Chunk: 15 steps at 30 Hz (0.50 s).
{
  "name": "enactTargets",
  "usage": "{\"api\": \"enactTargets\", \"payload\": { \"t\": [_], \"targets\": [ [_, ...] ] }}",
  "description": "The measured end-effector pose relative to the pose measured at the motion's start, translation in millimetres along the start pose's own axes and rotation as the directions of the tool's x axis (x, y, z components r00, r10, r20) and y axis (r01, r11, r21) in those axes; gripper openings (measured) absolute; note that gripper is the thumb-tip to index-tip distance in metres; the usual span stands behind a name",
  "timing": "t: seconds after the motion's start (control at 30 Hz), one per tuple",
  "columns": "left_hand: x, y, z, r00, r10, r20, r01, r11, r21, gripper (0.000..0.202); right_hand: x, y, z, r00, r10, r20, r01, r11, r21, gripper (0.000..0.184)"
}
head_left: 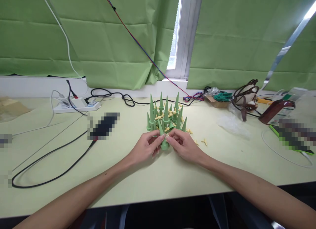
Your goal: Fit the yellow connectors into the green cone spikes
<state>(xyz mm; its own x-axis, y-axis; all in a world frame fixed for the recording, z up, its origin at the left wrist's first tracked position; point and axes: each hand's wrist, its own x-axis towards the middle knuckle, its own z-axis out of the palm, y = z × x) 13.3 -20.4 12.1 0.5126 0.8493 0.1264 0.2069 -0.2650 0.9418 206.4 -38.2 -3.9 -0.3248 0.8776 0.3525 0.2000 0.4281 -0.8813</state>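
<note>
Between my two hands a green plastic cone (165, 144) with a wider base stands tilted, its tip pointing up. My left hand (149, 144) pinches the cone from the left, thumb and fingers closed on it. On the other side my right hand (183, 144) has its thumb and index finger pinched against the cone's side; whatever small piece is between them is mostly hidden. Just behind the hands rises a cluster of green cones (166, 114), with small yellow branched pieces (159, 117) among them. A few loose yellow pieces (204, 141) lie right of my right hand.
A dark blurred device (103, 126) with a black cable (61, 176) lies left, near a white power strip (76, 105). At right are a brown bottle (277, 111), crumpled clear plastic (233, 125), a small cardboard box (217, 102) and a green-edged phone (291, 140).
</note>
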Motion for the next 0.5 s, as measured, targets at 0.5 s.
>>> {"api": "enactTargets", "payload": {
  "t": [0.5],
  "targets": [
    [1.3,-1.0,4.8,0.996,-0.083,0.028,0.086,0.986,-0.140,0.045,-2.6,2.0,2.9,0.982,-0.176,0.061,0.185,0.964,-0.189,0.023]
  ]
}}
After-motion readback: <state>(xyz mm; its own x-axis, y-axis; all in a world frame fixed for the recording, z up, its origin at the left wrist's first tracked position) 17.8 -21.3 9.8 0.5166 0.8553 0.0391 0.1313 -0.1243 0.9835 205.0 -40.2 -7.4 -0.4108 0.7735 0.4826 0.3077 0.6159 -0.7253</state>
